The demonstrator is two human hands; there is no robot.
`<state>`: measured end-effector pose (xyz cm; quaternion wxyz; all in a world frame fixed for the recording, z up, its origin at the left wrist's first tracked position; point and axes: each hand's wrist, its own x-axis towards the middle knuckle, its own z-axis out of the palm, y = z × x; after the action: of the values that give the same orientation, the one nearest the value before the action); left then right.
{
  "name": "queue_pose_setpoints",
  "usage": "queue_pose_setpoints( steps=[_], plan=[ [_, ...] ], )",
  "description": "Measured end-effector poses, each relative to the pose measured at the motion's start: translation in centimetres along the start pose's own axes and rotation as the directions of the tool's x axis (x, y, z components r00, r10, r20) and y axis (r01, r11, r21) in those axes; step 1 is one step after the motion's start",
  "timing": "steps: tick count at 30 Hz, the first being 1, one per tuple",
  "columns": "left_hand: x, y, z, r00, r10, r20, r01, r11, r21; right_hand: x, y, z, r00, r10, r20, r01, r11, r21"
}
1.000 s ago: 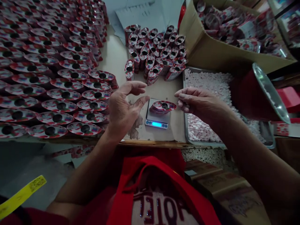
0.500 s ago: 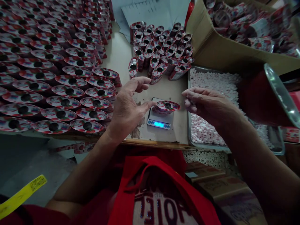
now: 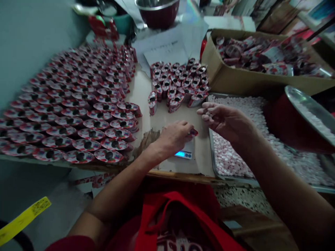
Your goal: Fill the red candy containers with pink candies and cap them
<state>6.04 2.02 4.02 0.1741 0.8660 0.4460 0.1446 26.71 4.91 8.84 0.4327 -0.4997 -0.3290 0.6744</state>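
My left hand (image 3: 175,136) reaches over the small digital scale (image 3: 186,154), its lit blue display showing below the fingers. Those fingers are closed around a red printed oval packet (image 3: 193,132), and most of it is hidden behind them. My right hand (image 3: 222,120) hovers above the left edge of a metal tray (image 3: 213,153). Between its thumb and fingertips are a few small pale candies (image 3: 208,114). Many more pale pink candies (image 3: 230,153) fill the tray underneath.
Rows of upright packets (image 3: 75,129) with round dark openings cover the table's left side. A smaller group of packets (image 3: 180,82) stands behind the scale. A cardboard box (image 3: 243,82) full of packets sits back right, and a tilted red bowl (image 3: 285,122) rests on the tray.
My left hand has gone from open beside the packet to closed around it. My right hand stays near the tray with candies. The view has tilted up, showing more of the back.
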Motion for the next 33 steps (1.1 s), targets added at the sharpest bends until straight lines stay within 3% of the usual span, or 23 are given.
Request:
queue_pose_setpoints(
  steps=[2,4,6,7,8,9,10,12,13,15,17,19,21,24,28,33],
  plan=[
    [0.8,-2.4,-3.4,0.990,-0.077,-0.117,0.082,0.996,0.037,1.9,-0.3,0.2,0.999,-0.027,0.037,0.026,1.000,0.013],
    [1.4,-6.4,-8.2,0.932,-0.155,-0.327,0.184,0.981,0.061,4.0,0.0,1.1,0.992,-0.073,0.105,0.083,0.993,-0.084],
    [2.3,-11.1,-12.7,0.881,-0.206,-0.426,0.262,0.962,0.075,6.2,0.7,3.1,0.971,-0.153,0.181,0.204,0.927,-0.315],
    [2.9,-13.5,-14.3,0.872,-0.220,-0.437,0.279,0.958,0.074,7.3,1.1,4.4,0.951,-0.210,0.225,0.294,0.834,-0.466],
    [3.5,-15.7,-15.4,0.885,-0.224,-0.409,0.277,0.958,0.075,8.3,1.5,5.9,0.921,-0.274,0.279,0.390,0.685,-0.616],
    [4.0,-17.7,-15.9,0.903,-0.225,-0.366,0.267,0.961,0.067,9.2,1.8,7.4,0.882,-0.325,0.341,0.465,0.480,-0.744],
    [4.5,-19.5,-15.8,0.921,-0.224,-0.320,0.254,0.966,0.054,10.1,2.1,8.8,0.845,-0.344,0.410,0.502,0.244,-0.830],
    [4.9,-22.0,-14.4,0.957,-0.210,-0.202,0.220,0.975,0.024,11.8,2.5,11.0,0.804,-0.277,0.526,0.492,-0.188,-0.850],
    [4.9,-22.9,-13.3,0.970,-0.196,-0.144,0.200,0.980,0.011,12.5,2.5,11.7,0.800,-0.213,0.562,0.479,-0.339,-0.810],
    [4.3,-24.0,-11.2,0.987,-0.157,-0.042,0.157,0.988,0.007,13.7,2.6,12.3,0.787,-0.095,0.609,0.493,-0.498,-0.714],
    [3.5,-24.3,-9.8,0.992,-0.119,0.040,0.117,0.992,0.044,14.3,2.6,12.4,0.761,-0.027,0.648,0.532,-0.546,-0.647],
    [2.7,-24.2,-9.6,0.990,-0.108,0.086,0.098,0.989,0.111,14.0,2.6,12.3,0.738,0.008,0.675,0.564,-0.556,-0.611],
    [1.8,-23.4,-10.4,0.992,-0.107,0.065,0.095,0.982,0.166,12.7,2.4,12.4,0.720,0.016,0.694,0.581,-0.561,-0.590],
    [-0.4,-20.8,-12.4,0.997,-0.067,-0.048,0.076,0.978,0.193,9.0,1.8,12.5,0.720,0.021,0.693,0.578,-0.572,-0.583],
    [-5.0,-15.7,-13.0,0.993,0.042,-0.107,-0.023,0.984,0.175,2.4,1.0,11.4,0.816,0.047,0.577,0.501,-0.557,-0.663],
    [-8.4,-10.0,-8.4,0.983,0.105,-0.148,-0.092,0.991,0.094,-2.9,2.3,9.5,0.947,0.081,0.309,0.306,-0.513,-0.802]
  ],
)
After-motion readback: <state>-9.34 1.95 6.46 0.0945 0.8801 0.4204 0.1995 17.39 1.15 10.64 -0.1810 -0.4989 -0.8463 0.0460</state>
